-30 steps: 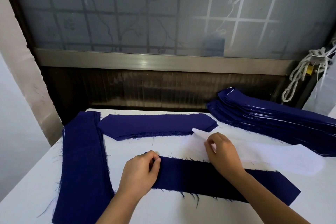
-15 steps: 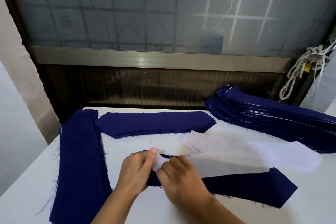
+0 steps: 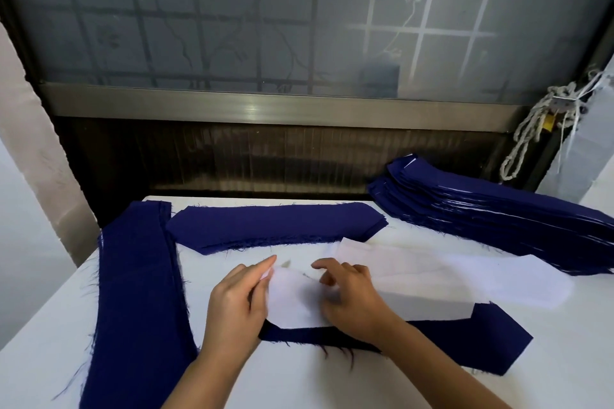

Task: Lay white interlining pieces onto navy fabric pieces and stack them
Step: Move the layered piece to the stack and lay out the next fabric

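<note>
White, pointed interlining strip (image 3: 292, 305) lies on the long navy fabric piece (image 3: 481, 342) on the pale table (image 3: 299, 382), with navy showing along its near side. The left hand (image 3: 236, 305) appears to pinch the strip's left tip, though its fingers hide the contact. The right hand (image 3: 352, 299) presses loosely bent fingertips on the strip, probably steadying it for alignment. Spare white interlining (image 3: 465, 272) lies just behind, and a layered navy stack (image 3: 481, 209) sits at the right, clear of the work.

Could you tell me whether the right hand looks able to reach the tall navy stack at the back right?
Probably yes: only flat white interlining lies between the right hand and the tall navy stack, nothing upright.
</note>
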Demonstrator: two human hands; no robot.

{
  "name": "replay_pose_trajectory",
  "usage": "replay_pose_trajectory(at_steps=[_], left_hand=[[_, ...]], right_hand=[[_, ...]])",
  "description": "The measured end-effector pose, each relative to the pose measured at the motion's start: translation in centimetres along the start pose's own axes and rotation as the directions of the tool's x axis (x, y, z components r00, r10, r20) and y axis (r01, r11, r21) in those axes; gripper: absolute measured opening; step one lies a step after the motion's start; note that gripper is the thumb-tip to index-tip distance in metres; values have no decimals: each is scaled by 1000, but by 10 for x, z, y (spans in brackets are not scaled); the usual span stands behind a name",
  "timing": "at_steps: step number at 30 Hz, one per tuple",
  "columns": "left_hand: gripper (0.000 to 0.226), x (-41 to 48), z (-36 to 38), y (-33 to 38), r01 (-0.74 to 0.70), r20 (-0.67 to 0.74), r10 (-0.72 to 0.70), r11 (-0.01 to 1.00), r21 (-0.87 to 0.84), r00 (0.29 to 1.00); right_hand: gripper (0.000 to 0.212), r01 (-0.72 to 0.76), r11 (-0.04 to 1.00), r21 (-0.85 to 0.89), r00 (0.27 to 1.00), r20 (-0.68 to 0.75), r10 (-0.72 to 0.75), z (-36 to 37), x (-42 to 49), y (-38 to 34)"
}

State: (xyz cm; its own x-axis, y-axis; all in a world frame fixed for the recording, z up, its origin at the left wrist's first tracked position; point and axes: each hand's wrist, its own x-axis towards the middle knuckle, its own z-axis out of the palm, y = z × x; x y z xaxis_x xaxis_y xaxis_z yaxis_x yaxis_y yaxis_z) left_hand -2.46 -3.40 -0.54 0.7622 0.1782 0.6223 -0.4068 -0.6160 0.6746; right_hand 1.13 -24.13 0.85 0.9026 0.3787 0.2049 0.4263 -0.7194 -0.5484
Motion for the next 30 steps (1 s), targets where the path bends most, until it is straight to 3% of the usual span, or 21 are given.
replay_pose_trajectory(at_steps=[3,7,13,17,20,25,30], left_hand=[[12,1,0,1,139,-81,-143,989,-51,986],[17,1,1,0,314,-42,-318,945,-86,947],[18,2,4,-5,376,-43,-377,926,-19,925],[20,1,3,-4,390,-26,-390,921,-23,920],[25,1,3,-4,392,-24,-393,920,-22,919],[29,1,4,-4,374,-22,-375,927,-40,927],[29,4,5,-6,382,-40,-383,924,-38,923]], right_hand=[[53,-29,999,-24,999,-32,28,-15,-7,15],[49,-25,982,-187,1000,-23,21,-46,-28,37],[36,-154,885,-439,988,-53,145,-85,-71,78],[19,-181,851,-493,968,-243,65,-86,-90,101],[8,-171,871,-461,924,-381,-20,-81,-99,111],[8,-214,921,-326,810,-586,-20,-81,-105,112],[24,-379,924,-57,687,-686,239,-97,-123,107]])
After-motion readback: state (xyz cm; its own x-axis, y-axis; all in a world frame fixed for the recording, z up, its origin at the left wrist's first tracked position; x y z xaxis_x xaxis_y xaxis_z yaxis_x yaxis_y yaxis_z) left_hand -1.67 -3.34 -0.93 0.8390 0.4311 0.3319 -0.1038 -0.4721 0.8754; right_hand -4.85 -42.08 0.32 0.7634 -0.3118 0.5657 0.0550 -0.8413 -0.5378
